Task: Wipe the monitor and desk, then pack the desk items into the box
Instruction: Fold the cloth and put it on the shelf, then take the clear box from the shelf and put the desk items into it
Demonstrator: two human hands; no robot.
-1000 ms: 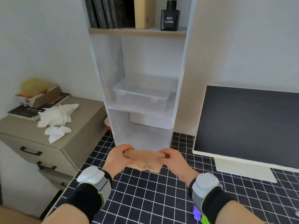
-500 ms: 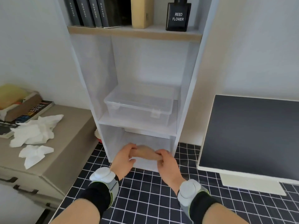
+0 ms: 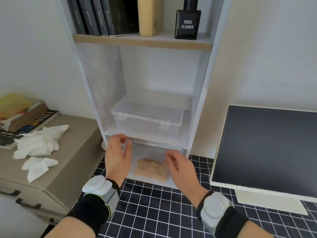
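Both hands' grip released: left hand, right hand now flank the cloth on the shelf.

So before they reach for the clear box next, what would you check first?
1. Folded cloth put away on the bottom shelf, clear of both hands: ok.
2. Left hand empty and open: ok.
3. Right hand empty and open: ok.
4. Clear plastic box in reach, on the shelf just above the cloth, nothing on top of it: ok.
5. Box lid latched: looks shut, but cannot tell for certain.
6. Monitor and desk wiped clean: cannot tell.
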